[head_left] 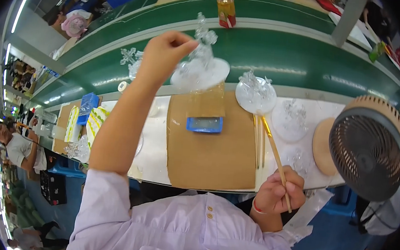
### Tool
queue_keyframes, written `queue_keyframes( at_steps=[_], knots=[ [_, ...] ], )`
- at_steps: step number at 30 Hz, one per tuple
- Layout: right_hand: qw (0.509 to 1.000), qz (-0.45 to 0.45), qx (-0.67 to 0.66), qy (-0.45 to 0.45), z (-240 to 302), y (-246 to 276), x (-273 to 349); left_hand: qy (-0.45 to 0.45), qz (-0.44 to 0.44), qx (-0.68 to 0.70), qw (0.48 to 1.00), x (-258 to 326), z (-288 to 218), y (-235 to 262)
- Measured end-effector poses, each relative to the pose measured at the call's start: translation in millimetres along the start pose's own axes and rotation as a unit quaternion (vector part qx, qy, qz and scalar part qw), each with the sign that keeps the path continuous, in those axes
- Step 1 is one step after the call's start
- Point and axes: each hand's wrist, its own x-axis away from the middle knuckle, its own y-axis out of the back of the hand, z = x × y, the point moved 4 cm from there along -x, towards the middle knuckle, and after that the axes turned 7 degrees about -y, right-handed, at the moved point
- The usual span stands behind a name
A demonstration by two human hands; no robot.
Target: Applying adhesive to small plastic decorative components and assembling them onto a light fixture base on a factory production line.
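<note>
The left hand [164, 49], upper centre of the frame, has its fingertips pinched beside a clear, glossy ornament [201, 53] on a round white base; whether they grip it, I cannot tell. The right hand [280, 191], lower right, holds a slim wooden-handled brush [276, 153], its tip slanting up and left. A white table [157, 140] spans the middle, front edge bowed, a smooth green belt [287, 56] behind. Flat brown cardboard [211, 164] stretches between a blue tray [204, 130] and that edge. A ribbed round fan [367, 154] borders the right; strip lights [23, 9] line the left.
</note>
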Motion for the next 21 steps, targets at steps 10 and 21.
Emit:
queue_keyframes(
  at_steps=[10, 21],
  knots=[
    [0.994, 0.096, 0.006, -0.060, -20, -2, -4, -0.030, -0.041, -0.260, 0.964, -107, 133, -148],
    [0.995, 0.020, 0.011, -0.101, -30, -9, -5, 0.069, 0.348, -0.656, 0.666, -143, 167, 15]
  ],
)
